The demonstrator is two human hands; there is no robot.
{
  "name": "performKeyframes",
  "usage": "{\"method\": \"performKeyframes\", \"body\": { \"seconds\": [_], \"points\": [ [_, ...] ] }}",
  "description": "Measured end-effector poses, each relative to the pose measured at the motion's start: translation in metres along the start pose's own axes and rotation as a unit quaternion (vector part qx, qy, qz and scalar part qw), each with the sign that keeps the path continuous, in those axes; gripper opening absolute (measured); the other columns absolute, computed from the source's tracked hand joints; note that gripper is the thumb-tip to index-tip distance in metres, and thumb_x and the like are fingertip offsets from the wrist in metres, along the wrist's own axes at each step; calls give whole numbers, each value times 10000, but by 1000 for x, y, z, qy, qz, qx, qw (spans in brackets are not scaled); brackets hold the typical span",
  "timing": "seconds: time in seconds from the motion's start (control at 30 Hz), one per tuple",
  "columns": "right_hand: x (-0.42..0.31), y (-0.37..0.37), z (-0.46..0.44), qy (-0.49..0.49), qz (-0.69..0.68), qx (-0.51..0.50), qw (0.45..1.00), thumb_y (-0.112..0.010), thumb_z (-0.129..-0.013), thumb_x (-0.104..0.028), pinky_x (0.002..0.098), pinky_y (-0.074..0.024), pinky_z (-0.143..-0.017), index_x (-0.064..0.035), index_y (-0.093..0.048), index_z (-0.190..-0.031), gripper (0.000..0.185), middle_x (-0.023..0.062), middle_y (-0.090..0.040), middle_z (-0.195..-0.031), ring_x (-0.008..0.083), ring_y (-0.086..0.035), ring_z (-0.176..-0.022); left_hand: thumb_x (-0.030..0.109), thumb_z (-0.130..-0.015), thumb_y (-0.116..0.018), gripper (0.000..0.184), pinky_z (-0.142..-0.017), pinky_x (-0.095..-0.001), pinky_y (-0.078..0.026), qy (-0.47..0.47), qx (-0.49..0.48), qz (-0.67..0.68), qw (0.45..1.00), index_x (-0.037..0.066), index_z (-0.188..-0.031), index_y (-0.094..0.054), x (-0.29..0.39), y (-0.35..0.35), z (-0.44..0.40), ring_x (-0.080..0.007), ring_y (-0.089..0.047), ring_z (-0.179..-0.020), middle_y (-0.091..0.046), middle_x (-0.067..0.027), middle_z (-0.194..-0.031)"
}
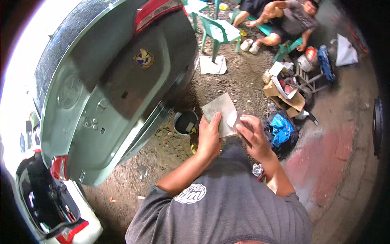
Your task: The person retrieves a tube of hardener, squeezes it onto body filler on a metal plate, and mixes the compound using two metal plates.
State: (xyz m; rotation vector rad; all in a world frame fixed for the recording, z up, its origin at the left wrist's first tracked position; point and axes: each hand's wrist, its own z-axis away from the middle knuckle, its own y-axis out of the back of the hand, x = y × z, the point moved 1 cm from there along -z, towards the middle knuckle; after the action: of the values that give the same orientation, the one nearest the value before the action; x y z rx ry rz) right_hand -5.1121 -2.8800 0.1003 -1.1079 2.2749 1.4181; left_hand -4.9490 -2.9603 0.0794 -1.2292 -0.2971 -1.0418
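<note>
My left hand [210,136] grips a thin, square grey-beige plate [217,110], its thumb lying across the top face. A smooth white patch [232,119], like a dab of paste, shows near the plate's right edge. My right hand [255,137] is at that same edge with curled fingers. A thin brownish piece seems to be at its fingertips, but I cannot make out what it is. To the left stands the rear of a car with a dull grey-green trunk lid [122,93], which neither hand touches.
A dark bucket [185,122] stands on the dirt ground below the car's rear. Green plastic chairs [217,30] and a seated person [284,22] are at the back. Cardboard [296,101], a blue bag [281,129] and other clutter lie right. Another vehicle [87,227] is lower left.
</note>
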Motion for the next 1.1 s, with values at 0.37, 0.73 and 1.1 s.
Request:
{"method": "performKeyframes", "body": {
  "seconds": [0.37, 0.73, 1.1],
  "points": [
    [187, 23, -52, -313, -562, 51, 764, -496, -794, 138, 370, -494, -1004, -25, -542, -1291, 525, 95, -638, -1170, 233, -626, -1121, 166, -996, -606, 335, -870, -338, -566, -50, 57, 61, 995, -10, -1276, -556, -15, -71, -58, -179, -684, -984, -678, -95, -1150],
    [213, 100, -145, 71, -356, -220, 905, -584, -748, 214, 401, -478, -1028, -44, -591, -1238, 553, 152, -571, -1245, 301, -589, -1159, 219, -1043, -512, 298, -871, -418, -598, -155, 248, 122, 948, 28, -1269, -545, -46, -82, -100, -239, -689, -1018, -663, -115, -1142],
    [215, 65, -135, 214, -237, -215, 923, -769, -783, -6, 508, -451, -1081, -187, -592, -1343, 615, 141, -489, -1305, 373, -495, -1277, 162, -1036, -522, 312, -905, -426, -585, -212, 281, 173, 920, 38, -1322, -520, -59, -126, -107, -250, -678, -1049, -657, -118, -1170]
  ]
}}
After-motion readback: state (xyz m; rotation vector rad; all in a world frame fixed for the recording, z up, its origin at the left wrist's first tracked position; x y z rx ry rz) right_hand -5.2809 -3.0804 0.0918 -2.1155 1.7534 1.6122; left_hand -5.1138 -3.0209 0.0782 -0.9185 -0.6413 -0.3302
